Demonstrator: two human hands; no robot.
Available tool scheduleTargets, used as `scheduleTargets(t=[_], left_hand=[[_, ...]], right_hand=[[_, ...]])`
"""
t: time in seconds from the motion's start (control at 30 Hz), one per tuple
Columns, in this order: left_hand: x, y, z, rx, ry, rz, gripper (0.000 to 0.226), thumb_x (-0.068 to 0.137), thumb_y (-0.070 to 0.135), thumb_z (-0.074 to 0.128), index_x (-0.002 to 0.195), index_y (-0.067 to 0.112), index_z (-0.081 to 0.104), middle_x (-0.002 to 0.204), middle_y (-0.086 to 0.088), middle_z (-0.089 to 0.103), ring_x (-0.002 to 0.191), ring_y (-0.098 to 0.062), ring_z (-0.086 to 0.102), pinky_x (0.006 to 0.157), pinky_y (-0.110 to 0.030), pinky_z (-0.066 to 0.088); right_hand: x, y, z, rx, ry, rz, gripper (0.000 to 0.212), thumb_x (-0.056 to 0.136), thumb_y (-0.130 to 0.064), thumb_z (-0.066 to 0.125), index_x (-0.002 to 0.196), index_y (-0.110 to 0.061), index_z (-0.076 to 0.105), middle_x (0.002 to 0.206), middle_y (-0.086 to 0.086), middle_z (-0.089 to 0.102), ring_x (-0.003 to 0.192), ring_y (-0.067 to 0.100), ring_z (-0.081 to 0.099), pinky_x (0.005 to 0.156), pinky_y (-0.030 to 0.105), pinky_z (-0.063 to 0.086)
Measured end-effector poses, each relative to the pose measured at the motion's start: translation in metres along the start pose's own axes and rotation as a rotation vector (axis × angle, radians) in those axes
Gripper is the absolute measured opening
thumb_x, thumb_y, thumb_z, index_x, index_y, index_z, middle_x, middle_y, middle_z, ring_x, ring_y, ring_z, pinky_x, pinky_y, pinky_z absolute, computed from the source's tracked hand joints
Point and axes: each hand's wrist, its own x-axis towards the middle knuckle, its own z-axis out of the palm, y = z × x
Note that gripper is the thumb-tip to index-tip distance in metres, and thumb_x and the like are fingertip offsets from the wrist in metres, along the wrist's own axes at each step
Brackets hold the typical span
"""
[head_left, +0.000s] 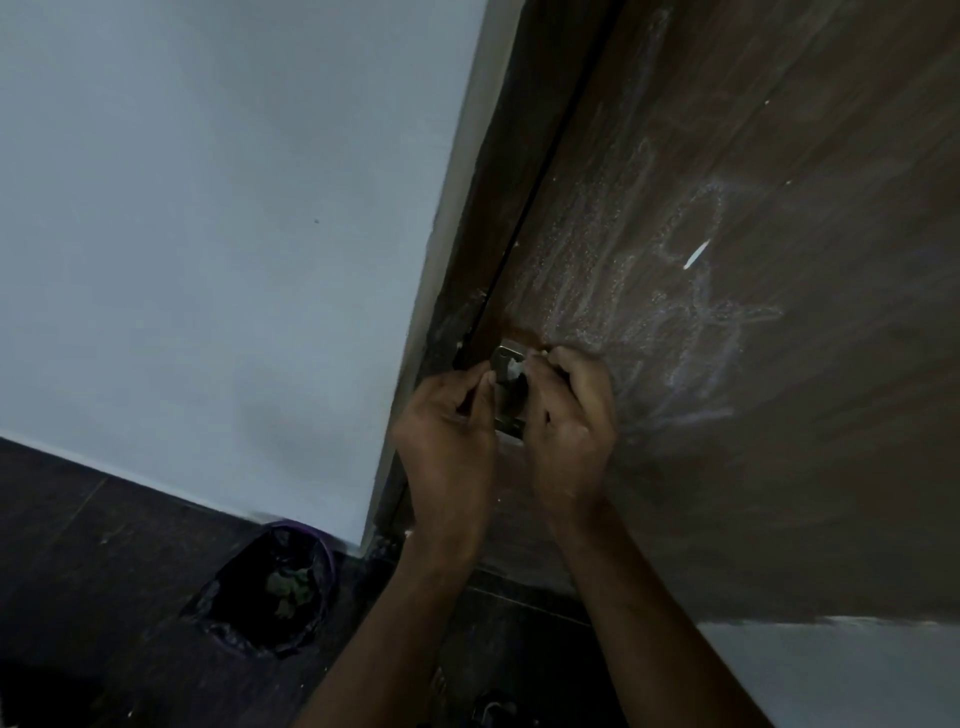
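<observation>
A brown wooden door (727, 260) with chalk scribbles fills the right side. Near its left edge sits a metal lock plate (506, 402), partly hidden by both hands. My left hand (449, 431) is at the plate's left side, fingers curled, thumb and fingertips pinching something small and dark that I cannot make out. My right hand (569, 415) is curled against the plate's right side, gripping a part of the lock, with a small whitish bit (515, 370) at its fingertips.
A pale wall (208, 208) stands to the left of the door frame (467, 270). On the dark floor below is a purple bin (275, 587) lined with a black bag. A dark object lies on the floor near my forearms.
</observation>
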Motion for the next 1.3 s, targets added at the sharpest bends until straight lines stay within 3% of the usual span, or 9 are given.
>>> scheduleTargets(t=[0.1, 0.2, 0.27, 0.43, 0.57, 0.77, 1.03, 1.13, 1.3], left_hand=[[-0.003, 0.003, 0.000, 0.004, -0.018, 0.002, 0.018, 0.093, 0.015, 0.072, 0.109, 0.019, 0.078, 0.100, 0.012, 0.073, 0.090, 0.011, 0.063, 0.079, 0.001, 0.043], [-0.005, 0.003, -0.003, 0.022, -0.053, -0.013, 0.018, 0.094, 0.016, 0.071, 0.110, 0.018, 0.079, 0.101, 0.010, 0.074, 0.089, 0.016, 0.062, 0.077, 0.004, 0.041], [-0.006, 0.001, -0.008, 0.031, -0.077, -0.014, 0.019, 0.093, 0.013, 0.071, 0.110, 0.018, 0.079, 0.102, 0.013, 0.072, 0.092, 0.022, 0.059, 0.078, 0.006, 0.039], [-0.001, -0.008, -0.021, 0.110, -0.088, -0.066, 0.024, 0.091, 0.011, 0.072, 0.113, 0.020, 0.078, 0.107, 0.008, 0.075, 0.089, 0.007, 0.062, 0.082, 0.009, 0.034], [-0.001, -0.005, -0.023, 0.051, -0.095, -0.058, 0.028, 0.093, 0.008, 0.070, 0.118, 0.019, 0.077, 0.110, 0.011, 0.073, 0.100, -0.003, 0.065, 0.084, 0.008, 0.035], [-0.003, -0.007, -0.022, -0.050, -0.127, -0.141, 0.033, 0.098, 0.008, 0.061, 0.127, 0.021, 0.071, 0.116, 0.013, 0.068, 0.098, 0.009, 0.060, 0.083, 0.007, 0.036], [-0.014, -0.034, -0.014, -0.126, 0.001, -0.346, 0.025, 0.098, 0.011, 0.061, 0.115, 0.019, 0.078, 0.091, 0.027, 0.065, 0.080, 0.032, 0.054, 0.069, 0.009, 0.035], [-0.015, -0.038, -0.011, -0.211, 0.060, -0.402, 0.026, 0.099, 0.009, 0.059, 0.115, 0.017, 0.077, 0.093, 0.021, 0.071, 0.082, 0.024, 0.060, 0.072, 0.006, 0.040], [-0.014, -0.034, -0.001, -0.341, 0.112, -0.405, 0.025, 0.099, 0.006, 0.060, 0.117, 0.013, 0.075, 0.099, 0.022, 0.069, 0.089, 0.024, 0.060, 0.076, 0.004, 0.042]], right_hand=[[-0.003, -0.003, 0.010, 0.158, -0.093, 0.068, 0.013, 0.100, -0.011, 0.061, 0.108, -0.006, 0.070, 0.108, 0.002, 0.062, 0.103, 0.007, 0.062, 0.090, 0.026, 0.055], [-0.020, -0.008, 0.008, 0.188, -0.217, 0.255, 0.015, 0.095, -0.033, 0.058, 0.105, -0.027, 0.068, 0.111, 0.003, 0.066, 0.106, 0.017, 0.065, 0.097, 0.047, 0.053], [-0.029, -0.008, -0.003, 0.162, -0.225, 0.309, 0.017, 0.094, -0.028, 0.062, 0.106, -0.023, 0.072, 0.112, 0.006, 0.070, 0.105, 0.021, 0.069, 0.096, 0.046, 0.056], [-0.019, -0.015, -0.021, 0.073, -0.065, 0.087, 0.020, 0.096, -0.012, 0.060, 0.106, -0.003, 0.075, 0.109, 0.011, 0.071, 0.104, 0.015, 0.066, 0.098, 0.021, 0.053], [0.006, -0.016, -0.015, 0.110, -0.133, -0.169, 0.020, 0.096, -0.003, 0.065, 0.115, 0.000, 0.071, 0.115, 0.013, 0.069, 0.110, 0.023, 0.065, 0.101, 0.033, 0.053], [0.050, -0.010, 0.013, 0.078, -0.062, -0.359, 0.022, 0.099, 0.000, 0.061, 0.121, 0.000, 0.064, 0.122, 0.013, 0.060, 0.114, 0.023, 0.059, 0.105, 0.029, 0.047], [0.020, -0.014, 0.040, -0.250, -0.420, -0.562, 0.029, 0.080, -0.007, 0.069, 0.109, -0.003, 0.072, 0.121, 0.016, 0.064, 0.111, 0.031, 0.053, 0.089, 0.039, 0.054], [0.029, -0.022, 0.038, -0.285, -0.349, -0.578, 0.024, 0.072, -0.014, 0.081, 0.095, -0.008, 0.077, 0.107, 0.010, 0.071, 0.100, 0.028, 0.054, 0.077, 0.038, 0.053], [0.058, -0.028, 0.023, -0.294, 0.117, -0.318, 0.019, 0.101, -0.019, 0.058, 0.095, -0.022, 0.076, 0.097, -0.003, 0.072, 0.089, 0.022, 0.052, 0.078, 0.039, 0.036]])
